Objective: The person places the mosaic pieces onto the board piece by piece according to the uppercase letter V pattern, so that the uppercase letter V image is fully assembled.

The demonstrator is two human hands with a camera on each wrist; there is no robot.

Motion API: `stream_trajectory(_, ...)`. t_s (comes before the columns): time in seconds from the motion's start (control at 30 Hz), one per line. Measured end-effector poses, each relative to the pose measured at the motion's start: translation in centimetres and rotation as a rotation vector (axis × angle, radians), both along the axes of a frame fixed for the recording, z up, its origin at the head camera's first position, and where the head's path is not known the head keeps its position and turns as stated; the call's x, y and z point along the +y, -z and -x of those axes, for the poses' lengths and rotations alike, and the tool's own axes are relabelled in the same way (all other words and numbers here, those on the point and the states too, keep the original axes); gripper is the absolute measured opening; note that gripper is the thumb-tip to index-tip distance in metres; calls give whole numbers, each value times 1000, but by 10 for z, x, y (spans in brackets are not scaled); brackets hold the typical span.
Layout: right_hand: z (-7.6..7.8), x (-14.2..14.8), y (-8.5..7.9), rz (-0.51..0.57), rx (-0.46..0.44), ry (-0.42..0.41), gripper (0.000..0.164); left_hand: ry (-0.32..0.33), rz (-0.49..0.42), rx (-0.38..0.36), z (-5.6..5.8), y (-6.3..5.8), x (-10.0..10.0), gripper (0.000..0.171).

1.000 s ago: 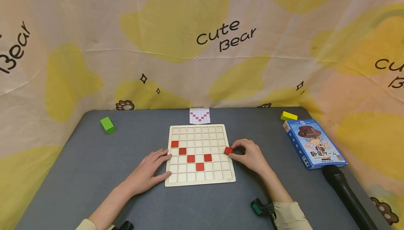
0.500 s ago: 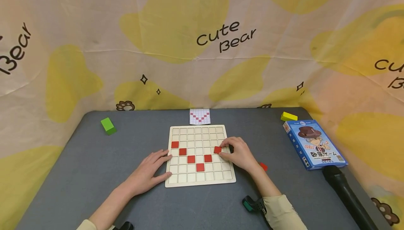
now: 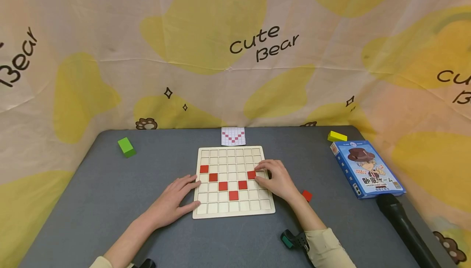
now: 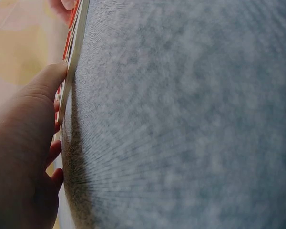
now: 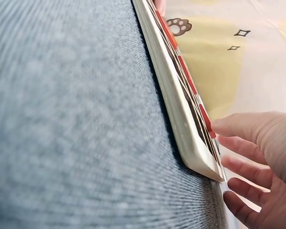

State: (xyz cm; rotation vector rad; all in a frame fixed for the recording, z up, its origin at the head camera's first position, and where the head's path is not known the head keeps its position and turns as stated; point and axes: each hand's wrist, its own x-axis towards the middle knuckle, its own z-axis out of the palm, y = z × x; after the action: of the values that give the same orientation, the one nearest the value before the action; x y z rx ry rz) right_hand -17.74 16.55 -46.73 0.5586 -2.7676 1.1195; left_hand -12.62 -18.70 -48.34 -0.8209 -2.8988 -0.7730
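Note:
A cream grid board [image 3: 233, 214] lies flat on the grey table, with several red square tiles in its cells. My left hand [image 3: 173, 198] rests at the board's left edge, fingers spread and fairly straight; its thumb touches the rim in the left wrist view. At the board's right side, my right hand [image 3: 277, 179] pinches a red tile [image 3: 251, 175] between thumb and index finger, over a cell. Up close in the right wrist view, the thumb meets the side of that red tile [image 5: 206, 121]. Another loose red tile [image 3: 307, 195] lies on the table beside the right forearm.
Behind the board stands a small pattern card [image 3: 233, 136] with a pink V of squares. A green block [image 3: 126, 147] sits far left, a yellow block [image 3: 337, 136] far right. A blue game box [image 3: 368, 169] and a black microphone [image 3: 401, 223] lie at the right.
My right hand has moved left from the board's right edge, bringing the red tile over a cell. The loose red tile has come into view behind the forearm. My left hand stays put.

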Motion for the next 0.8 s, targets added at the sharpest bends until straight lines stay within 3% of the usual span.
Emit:
stream_trajectory(0.27,-5,3,0,-9,-1,-10,23,-8,5,-39,0,-1,0,61)
stream_trajectory(0.43,-7,11,-2,-13,22,18,23,-1,3,-18,0,0,0,61)
stream_trajectory(0.8,-21,59,-9,-32,-41,99,10,-4,7,-58,0,-2,0,61)
